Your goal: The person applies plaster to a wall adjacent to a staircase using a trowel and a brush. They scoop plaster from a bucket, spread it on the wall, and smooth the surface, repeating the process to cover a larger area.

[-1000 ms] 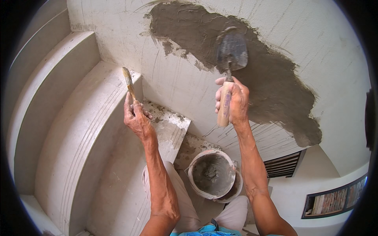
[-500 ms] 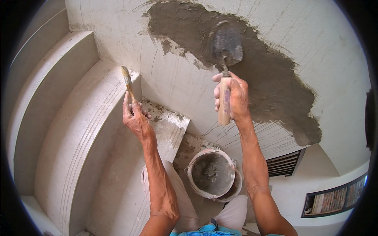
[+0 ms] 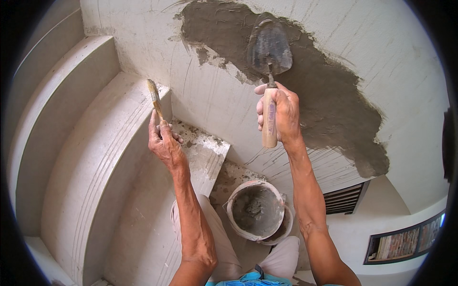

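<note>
My right hand (image 3: 285, 112) is closed round the wooden handle of a trowel (image 3: 270, 47). Its metal blade lies over a patch of wet grey mortar (image 3: 329, 100) on the white wall; whether the blade presses on it I cannot tell. In my left hand (image 3: 166, 140) is a paintbrush (image 3: 155, 97), gripped by its handle with the bristles pointing up and away from me. That brush is held above the steps, left of the wall. Below my hands, between my knees, stands a bucket (image 3: 255, 209) holding grey mortar.
Curved pale steps (image 3: 90, 157) with grooved edges rise on the left. A second bucket (image 3: 282, 229) shows partly under the mortar bucket. Dark slats (image 3: 344, 198) sit low in the wall at right, near a framed opening (image 3: 403, 240). Mortar splatters mark the lowest step.
The trowel and my right hand have shifted slightly up and to the left across the mortar patch. My left hand with the paintbrush has stayed in place.
</note>
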The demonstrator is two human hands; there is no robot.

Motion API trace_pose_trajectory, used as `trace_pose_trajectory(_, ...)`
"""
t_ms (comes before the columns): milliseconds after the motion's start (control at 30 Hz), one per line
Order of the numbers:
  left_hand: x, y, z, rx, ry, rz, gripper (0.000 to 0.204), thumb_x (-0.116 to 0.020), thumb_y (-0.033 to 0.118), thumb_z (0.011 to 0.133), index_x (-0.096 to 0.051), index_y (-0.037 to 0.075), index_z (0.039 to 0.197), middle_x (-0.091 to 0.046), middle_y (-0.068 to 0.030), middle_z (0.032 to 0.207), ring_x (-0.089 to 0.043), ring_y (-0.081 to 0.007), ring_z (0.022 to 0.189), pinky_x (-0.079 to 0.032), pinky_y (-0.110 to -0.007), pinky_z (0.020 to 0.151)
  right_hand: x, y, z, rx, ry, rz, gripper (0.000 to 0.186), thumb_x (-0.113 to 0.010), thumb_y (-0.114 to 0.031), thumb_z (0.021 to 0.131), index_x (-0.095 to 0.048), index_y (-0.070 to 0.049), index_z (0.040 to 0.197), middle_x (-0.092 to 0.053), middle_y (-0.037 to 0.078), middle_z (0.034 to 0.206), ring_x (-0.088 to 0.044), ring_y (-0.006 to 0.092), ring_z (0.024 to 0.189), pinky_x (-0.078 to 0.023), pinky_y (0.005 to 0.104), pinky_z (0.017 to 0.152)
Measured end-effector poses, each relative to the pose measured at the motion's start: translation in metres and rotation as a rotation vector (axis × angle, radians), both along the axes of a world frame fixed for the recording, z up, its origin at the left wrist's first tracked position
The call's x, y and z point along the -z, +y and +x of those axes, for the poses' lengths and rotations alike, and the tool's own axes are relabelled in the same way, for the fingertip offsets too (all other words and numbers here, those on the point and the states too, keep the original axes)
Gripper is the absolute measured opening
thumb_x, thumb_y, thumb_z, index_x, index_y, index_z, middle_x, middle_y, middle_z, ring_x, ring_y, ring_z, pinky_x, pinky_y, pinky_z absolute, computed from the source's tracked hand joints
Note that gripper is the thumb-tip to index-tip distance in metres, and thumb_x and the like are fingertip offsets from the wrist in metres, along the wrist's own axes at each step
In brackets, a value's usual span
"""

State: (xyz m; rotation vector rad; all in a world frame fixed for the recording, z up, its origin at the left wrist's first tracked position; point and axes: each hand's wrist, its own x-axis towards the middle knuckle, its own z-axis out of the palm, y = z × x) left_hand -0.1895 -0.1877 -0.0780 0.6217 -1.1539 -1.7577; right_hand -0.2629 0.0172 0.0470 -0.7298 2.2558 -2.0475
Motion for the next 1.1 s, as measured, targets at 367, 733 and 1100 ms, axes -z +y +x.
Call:
trace_pose_trajectory(367,-0.001,-0.002,0.0,-0.005,0.027,0.01,0.041,-0.055,0.01,0.101,-0.056,0.004,0.141,-0.054,-0.0017,0.08,-0.048,-0.0037,0.054,-0.044,-0.022,0.043,0.004,0.001,0.004,-0.05,-0.034,0.011,0.045,-0.043,-0.038,0.103,-0.063,0.002,0.104,-0.06,0.004,0.065,-0.059,0.0105,0.049,-0.052,0.0271,0.042)
trace_pose_trajectory(733,0.0,-0.002,0.0,-0.002,0.02,0.005,0.042,-0.055,0.011,0.101,-0.055,0.004,0.142,-0.053,-0.0011,0.08,-0.048,-0.0045,0.056,-0.043,-0.022,0.044,0.009,-0.009,0.006,-0.081,-0.194,0.14,0.035,-0.042,-0.027,0.099,-0.061,0.003,0.101,-0.059,0.006,0.065,-0.057,0.0123,0.047,-0.048,0.029,0.04)
trace_pose_trajectory(1100,0.001,-0.001,-0.001,-0.001,0.019,0.009,0.042,-0.055,0.012,0.101,-0.055,0.004,0.142,-0.054,-0.0019,0.081,-0.048,-0.0044,0.055,-0.044,-0.022,0.044,0.009,-0.021,-0.013,0.034,0.003,0.132,0.032,-0.047,-0.027,0.096,-0.061,0.002,0.096,-0.058,0.007,0.063,-0.057,0.0121,0.049,-0.048,0.0288,0.044)
